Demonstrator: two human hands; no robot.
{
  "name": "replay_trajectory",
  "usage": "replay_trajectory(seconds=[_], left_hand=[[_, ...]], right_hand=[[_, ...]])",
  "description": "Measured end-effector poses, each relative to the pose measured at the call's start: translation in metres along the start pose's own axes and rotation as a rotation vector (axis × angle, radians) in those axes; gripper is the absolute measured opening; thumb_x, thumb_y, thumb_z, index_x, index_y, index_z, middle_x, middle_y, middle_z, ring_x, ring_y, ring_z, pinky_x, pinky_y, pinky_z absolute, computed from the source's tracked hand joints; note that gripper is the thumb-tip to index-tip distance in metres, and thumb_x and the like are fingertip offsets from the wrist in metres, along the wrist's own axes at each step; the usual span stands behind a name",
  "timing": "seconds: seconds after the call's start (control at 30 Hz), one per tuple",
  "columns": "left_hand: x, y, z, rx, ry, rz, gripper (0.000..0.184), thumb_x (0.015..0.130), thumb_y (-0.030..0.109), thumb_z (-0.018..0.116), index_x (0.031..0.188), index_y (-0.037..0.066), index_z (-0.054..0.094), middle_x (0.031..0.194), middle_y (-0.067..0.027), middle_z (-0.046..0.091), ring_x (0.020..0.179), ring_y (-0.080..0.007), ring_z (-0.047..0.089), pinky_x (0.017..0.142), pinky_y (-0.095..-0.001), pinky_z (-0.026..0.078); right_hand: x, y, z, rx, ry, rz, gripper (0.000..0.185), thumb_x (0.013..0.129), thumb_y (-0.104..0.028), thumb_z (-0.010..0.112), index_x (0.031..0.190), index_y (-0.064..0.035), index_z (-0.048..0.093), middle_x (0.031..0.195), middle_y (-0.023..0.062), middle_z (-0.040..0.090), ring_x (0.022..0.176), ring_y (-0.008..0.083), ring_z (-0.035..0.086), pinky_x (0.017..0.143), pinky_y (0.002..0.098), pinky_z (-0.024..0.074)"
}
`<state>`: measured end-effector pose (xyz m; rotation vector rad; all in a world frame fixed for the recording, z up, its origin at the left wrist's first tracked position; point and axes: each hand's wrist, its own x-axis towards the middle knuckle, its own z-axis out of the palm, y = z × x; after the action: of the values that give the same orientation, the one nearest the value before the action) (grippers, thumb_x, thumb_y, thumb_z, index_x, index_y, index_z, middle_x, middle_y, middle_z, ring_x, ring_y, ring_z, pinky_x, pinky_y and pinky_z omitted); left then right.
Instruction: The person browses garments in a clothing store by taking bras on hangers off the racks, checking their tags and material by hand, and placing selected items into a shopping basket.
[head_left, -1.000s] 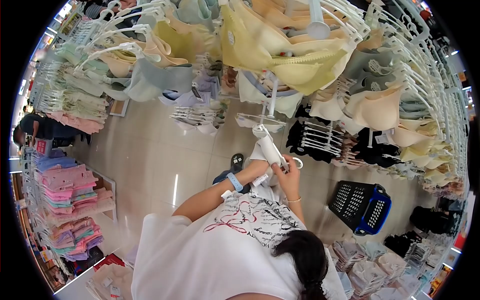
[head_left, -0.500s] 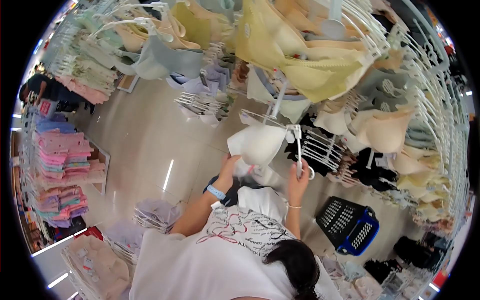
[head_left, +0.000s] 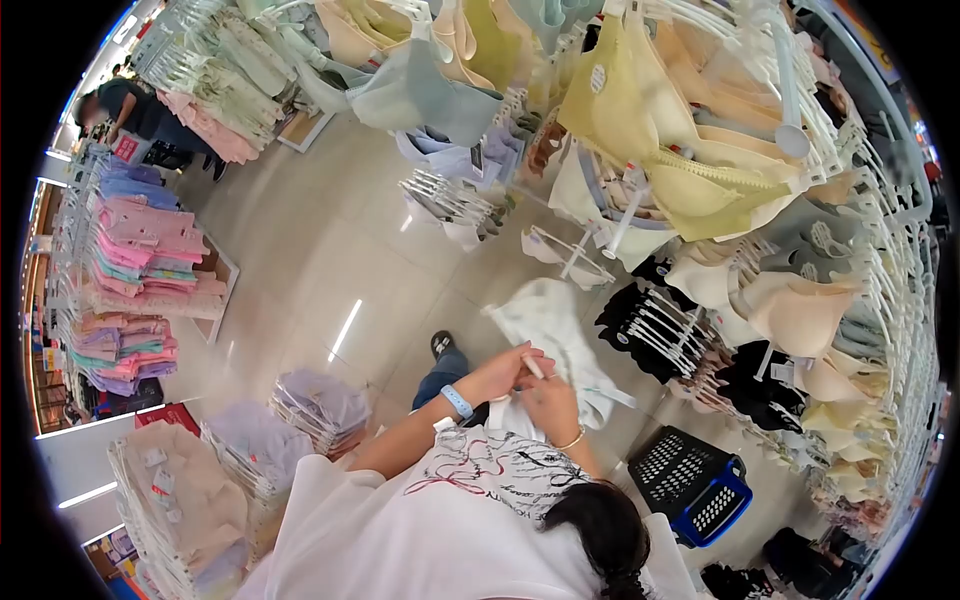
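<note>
In front of my body, over the floor, hangs a white garment, spread out and slightly blurred. My left hand, with a blue band on its wrist, is close against my right hand, its fingers bent. A small white piece, perhaps part of a hanger, sticks up between the two hands, and my right fingers are closed round it. What my left fingers grip, if anything, is hidden.
Bras on hangers fill the racks ahead and right, a yellow one nearest. A black and blue basket stands on the floor at right. Folded pink clothes are at left. Another person stands upper left.
The hands were apart half a second ago, with a white bra and its hanger between them. They have come together, and the white garment now hangs beyond them. The view has turned.
</note>
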<state>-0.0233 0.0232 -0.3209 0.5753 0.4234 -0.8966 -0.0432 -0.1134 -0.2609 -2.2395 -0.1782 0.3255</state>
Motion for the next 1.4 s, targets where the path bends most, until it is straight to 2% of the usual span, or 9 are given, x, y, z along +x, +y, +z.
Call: replay_trajectory(seconds=[0.07, 0.17, 0.23, 0.27, 0.37, 0.43, 0.7, 0.97, 1.4], left_hand=[[-0.013, 0.009, 0.004, -0.003, 0.042, 0.065, 0.035, 0.087, 0.028, 0.03, 0.108, 0.001, 0.038, 0.109, -0.0131, 0.047, 0.095, -0.0211, 0.048, 0.084, -0.0301, 0.036], [-0.02, 0.017, -0.022, 0.038, 0.114, 0.135, 0.036, 0.088, 0.028, 0.03, 0.109, 0.0, 0.036, 0.108, -0.0157, 0.046, 0.098, -0.0238, 0.046, 0.088, -0.0327, 0.034], [-0.035, 0.028, -0.042, -0.141, 0.188, 0.271, 0.036, 0.088, 0.029, 0.028, 0.107, -0.001, 0.037, 0.105, -0.0152, 0.048, 0.102, -0.0247, 0.044, 0.088, -0.033, 0.033], [-0.047, 0.035, -0.055, 0.074, 0.117, 0.363, 0.037, 0.088, 0.03, 0.028, 0.106, -0.001, 0.037, 0.104, -0.0146, 0.048, 0.104, -0.0251, 0.042, 0.09, -0.0339, 0.032], [-0.082, 0.052, -0.097, -0.112, 0.003, 0.345, 0.04, 0.087, 0.033, 0.03, 0.105, -0.002, 0.036, 0.108, -0.0154, 0.045, 0.104, -0.0259, 0.042, 0.092, -0.035, 0.03], [-0.101, 0.061, -0.11, -0.02, 0.018, 0.364, 0.041, 0.086, 0.035, 0.031, 0.104, -0.001, 0.038, 0.108, -0.0149, 0.045, 0.105, -0.0253, 0.042, 0.091, -0.0355, 0.032], [-0.147, 0.094, -0.165, -0.249, -0.059, 0.311, 0.033, 0.088, 0.026, 0.03, 0.103, -0.001, 0.041, 0.111, -0.011, 0.045, 0.104, -0.022, 0.042, 0.088, -0.0315, 0.035], [-0.172, 0.039, -0.244, -0.638, 0.278, 0.486, 0.029, 0.084, 0.022, 0.035, 0.106, 0.002, 0.04, 0.118, -0.015, 0.041, 0.109, -0.0269, 0.039, 0.09, -0.038, 0.034], [-0.187, -0.074, -0.305, -1.162, 0.756, 0.566, 0.027, 0.084, 0.02, 0.036, 0.104, 0.004, 0.045, 0.113, -0.0119, 0.046, 0.104, -0.0225, 0.044, 0.086, -0.0333, 0.037]], right_hand=[[-0.003, -0.011, 0.01, -0.053, -0.12, -0.258, 0.013, 0.069, -0.013, 0.054, 0.078, -0.0045, 0.058, 0.11, 0.0171, 0.046, 0.08, 0.031, 0.052, 0.07, 0.0361, 0.0417], [0.002, -0.007, 0.026, -0.07, -0.093, -0.311, 0.018, 0.066, -0.015, 0.057, 0.08, -0.0036, 0.056, 0.112, 0.016, 0.045, 0.079, 0.031, 0.052, 0.072, 0.0376, 0.0396], [0.006, -0.017, 0.032, -0.063, -0.017, -0.34, 0.024, 0.067, -0.017, 0.058, 0.087, -0.004, 0.053, 0.112, 0.0159, 0.045, 0.081, 0.0315, 0.051, 0.075, 0.039, 0.0373], [0.006, -0.025, 0.035, -0.136, 0.117, -0.31, 0.025, 0.067, -0.017, 0.058, 0.088, -0.0036, 0.052, 0.113, 0.0161, 0.045, 0.082, 0.0317, 0.05, 0.076, 0.039, 0.0367], [0.009, -0.038, 0.058, -0.319, 0.316, -0.293, 0.025, 0.071, -0.019, 0.055, 0.091, -0.0052, 0.049, 0.102, 0.0172, 0.05, 0.078, 0.0316, 0.052, 0.071, 0.0397, 0.0394], [0.013, -0.049, 0.074, -0.265, -0.195, -0.001, 0.02, 0.076, -0.022, 0.05, 0.089, -0.0069, 0.049, 0.083, 0.0169, 0.055, 0.071, 0.0323, 0.054, 0.062, 0.0404, 0.0421], [0.037, -0.057, 0.155, -0.187, -0.252, -0.016, 0.015, 0.08, -0.019, 0.044, 0.081, -0.0043, 0.047, 0.072, 0.0142, 0.057, 0.066, 0.0305, 0.055, 0.058, 0.0371, 0.0428], [0.17, -0.004, 0.177, -0.181, -0.176, 0.193, 0.021, 0.083, -0.019, 0.036, 0.083, -0.0043, 0.051, 0.066, 0.0091, 0.058, 0.059, 0.0229, 0.056, 0.055, 0.0329, 0.0431], [0.348, 0.099, 0.251, -0.558, -0.202, -0.028, 0.016, 0.082, -0.023, 0.04, 0.082, -0.008, 0.046, 0.072, 0.0135, 0.056, 0.069, 0.0338, 0.053, 0.058, 0.0427, 0.0391]])
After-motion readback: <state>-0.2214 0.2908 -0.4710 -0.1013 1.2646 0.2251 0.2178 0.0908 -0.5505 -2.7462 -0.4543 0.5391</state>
